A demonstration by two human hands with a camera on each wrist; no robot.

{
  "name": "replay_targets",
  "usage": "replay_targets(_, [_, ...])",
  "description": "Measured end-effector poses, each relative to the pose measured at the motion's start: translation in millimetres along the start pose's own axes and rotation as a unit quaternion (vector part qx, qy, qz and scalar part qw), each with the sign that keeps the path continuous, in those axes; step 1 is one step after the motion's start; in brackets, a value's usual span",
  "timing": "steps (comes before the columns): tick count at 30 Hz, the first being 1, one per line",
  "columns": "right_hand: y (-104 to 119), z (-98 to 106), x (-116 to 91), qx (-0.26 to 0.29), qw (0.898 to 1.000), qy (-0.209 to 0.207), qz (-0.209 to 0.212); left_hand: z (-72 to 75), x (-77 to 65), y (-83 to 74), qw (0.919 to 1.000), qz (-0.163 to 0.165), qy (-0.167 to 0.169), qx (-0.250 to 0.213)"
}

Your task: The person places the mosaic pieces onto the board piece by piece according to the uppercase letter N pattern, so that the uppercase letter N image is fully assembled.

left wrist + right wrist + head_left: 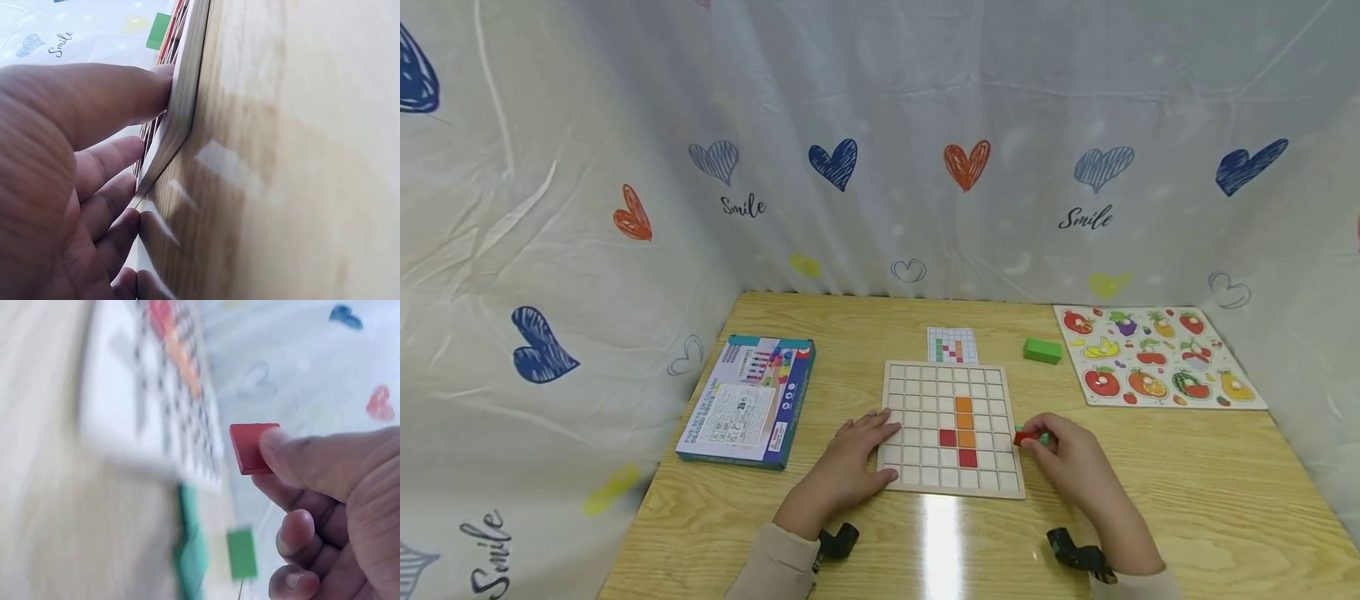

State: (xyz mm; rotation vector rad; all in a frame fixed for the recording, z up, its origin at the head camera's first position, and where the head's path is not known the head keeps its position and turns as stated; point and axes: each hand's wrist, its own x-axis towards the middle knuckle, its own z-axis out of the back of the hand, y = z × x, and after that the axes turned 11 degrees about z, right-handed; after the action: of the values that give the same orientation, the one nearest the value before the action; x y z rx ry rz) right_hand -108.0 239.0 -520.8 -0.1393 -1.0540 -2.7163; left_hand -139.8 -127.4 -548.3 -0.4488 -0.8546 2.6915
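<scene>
A wooden grid board (951, 493) lies flat on the table. Three orange tiles (964, 422) stand in a column on it, with one red tile (948, 437) to the left of the lowest and another red tile (967, 458) beneath. My left hand (846, 462) rests at the board's left edge, fingers spread and thumb near the front corner. Just off the right edge, my right hand (1078, 462) pinches a square red tile (245, 447) between thumb and forefinger. Green pieces (192, 556), blurred in the right wrist view, lie by that edge, partly behind the hand.
Behind the board lies a pattern card (951, 344) with a coloured grid. A green block (1042, 351) sits at the back right, near a fruit puzzle board (1165, 358). On the left is a blue and white box (745, 402). A printed curtain (910, 167) hangs behind the table.
</scene>
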Motion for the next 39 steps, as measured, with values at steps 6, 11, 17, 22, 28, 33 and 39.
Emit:
replay_targets(6, [26.3,-25.3,42.8,0.041,0.999,0.009,0.015,-0.1,-0.7,-0.1,1.0000,0.000,-0.006,0.004])
replay_targets(11, [40.0,-57.6,72.4,0.080,0.996,0.035,0.032,-0.2,0.2,-0.3,1.0000,0.001,-0.003,0.005])
replay_targets(17, [45.6,-84.7,90.1,0.070,0.995,0.060,0.036,-0.5,1.6,0.0,1.0000,0.001,-0.001,0.005])
replay_targets(22, [48.3,-90.4,92.3,0.047,0.996,0.064,0.040,-0.4,1.1,0.8,1.0000,0.000,-0.001,0.004])
replay_targets(28, [49.4,-86.9,89.6,0.047,0.995,0.079,0.030,-1.1,1.1,2.1,1.0000,0.003,0.001,0.006])
replay_targets(33, [48.9,-87.2,88.2,0.043,0.993,0.093,0.054,-1.9,0.9,3.0,1.0000,0.007,0.004,0.006])
replay_targets(39, [49.0,-90.4,88.5,0.014,0.993,0.079,0.083,-2.5,1.8,4.0,0.9999,-0.001,0.000,0.010])
